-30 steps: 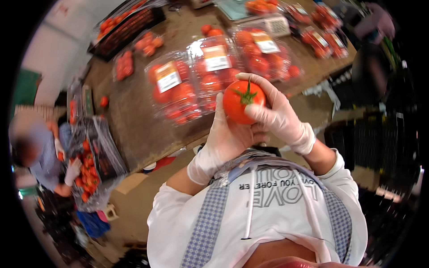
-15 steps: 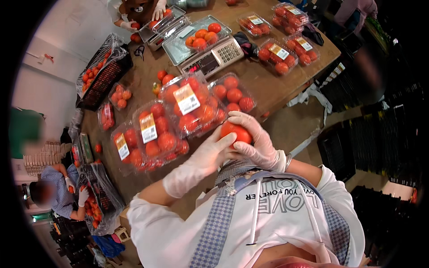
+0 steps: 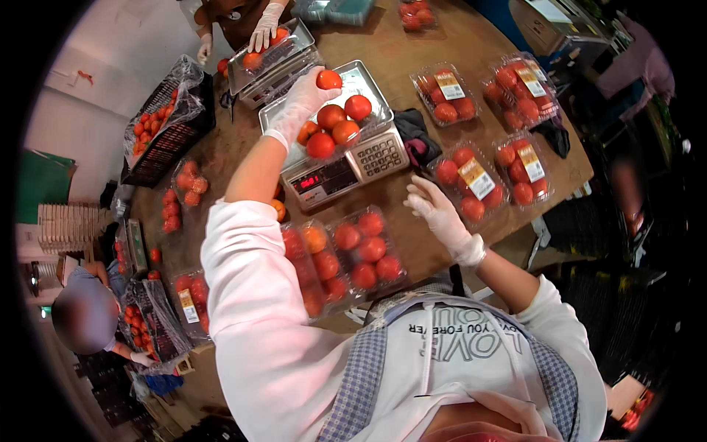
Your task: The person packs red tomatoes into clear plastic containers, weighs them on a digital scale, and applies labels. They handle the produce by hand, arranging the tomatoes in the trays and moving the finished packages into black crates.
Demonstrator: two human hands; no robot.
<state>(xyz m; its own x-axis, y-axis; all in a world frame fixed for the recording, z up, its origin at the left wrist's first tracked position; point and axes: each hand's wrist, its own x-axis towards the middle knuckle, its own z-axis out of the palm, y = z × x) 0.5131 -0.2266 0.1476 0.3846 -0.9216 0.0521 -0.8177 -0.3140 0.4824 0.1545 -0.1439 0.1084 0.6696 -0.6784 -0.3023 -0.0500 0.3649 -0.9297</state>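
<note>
Over the scale (image 3: 347, 171), a tomato (image 3: 329, 79) is grasped by the left hand (image 3: 304, 107), apparently during weighing; gentle release seems required. Right of the scale, the right hand (image 3: 445, 223) is held empty.

**Long reach on the left**

I note my left hand (image 3: 300, 107) (gloved) stretched far forward, closed in a grip; my right hand (image 3: 446, 225), also gloved, hovers closer in, elbow bent, fingers (image 3: 427, 191) loosely curled.

Light is glinting off the plastic boxes (image 3: 470, 183), the right side is falling dim, the table (image 3: 471, 46) is curving.
</note>
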